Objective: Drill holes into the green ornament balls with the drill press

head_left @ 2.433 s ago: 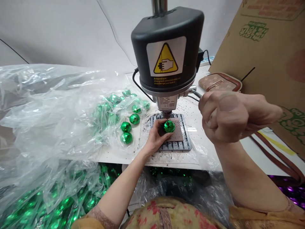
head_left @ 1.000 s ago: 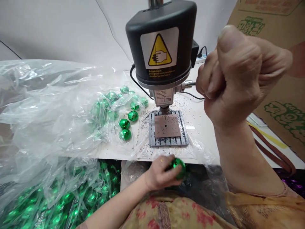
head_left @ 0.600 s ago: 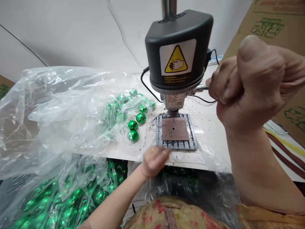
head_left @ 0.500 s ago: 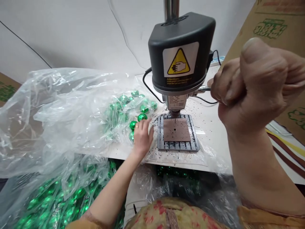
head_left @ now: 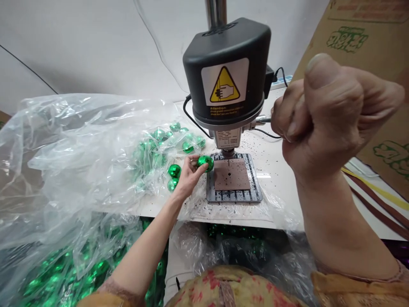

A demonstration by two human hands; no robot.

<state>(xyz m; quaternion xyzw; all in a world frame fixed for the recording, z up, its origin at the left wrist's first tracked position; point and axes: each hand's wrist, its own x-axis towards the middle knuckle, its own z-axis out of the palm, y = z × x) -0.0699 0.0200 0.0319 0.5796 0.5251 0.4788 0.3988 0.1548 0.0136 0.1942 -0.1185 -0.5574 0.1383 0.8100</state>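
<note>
My left hand [head_left: 189, 175] pinches a shiny green faceted ball [head_left: 205, 163] between thumb and fingers, at the left edge of the drill press base. Closed in a fist, my right hand [head_left: 322, 111] grips the metal feed lever [head_left: 263, 120] of the black drill press [head_left: 226, 76]; the lever's end is hidden in the fist. Below the drill bit lies a flat brown board [head_left: 234, 181] with a small dark hole, on the slotted grey base plate [head_left: 234, 196]. Two more green balls [head_left: 174, 171] rest just left of my left hand.
Clear plastic bagging [head_left: 79, 145] spreads over the table's left, partly covering several green balls [head_left: 188, 146]. Bagged green balls [head_left: 64, 273] lie below the table edge. Dark shavings dot the white tabletop [head_left: 271, 166]. A cardboard box [head_left: 370, 42] and straps [head_left: 377, 192] are on the right.
My left hand has picked up a green ball from the table and brought it right, to the base plate's edge. My right hand stays on the lever. The view has shifted slightly.
</note>
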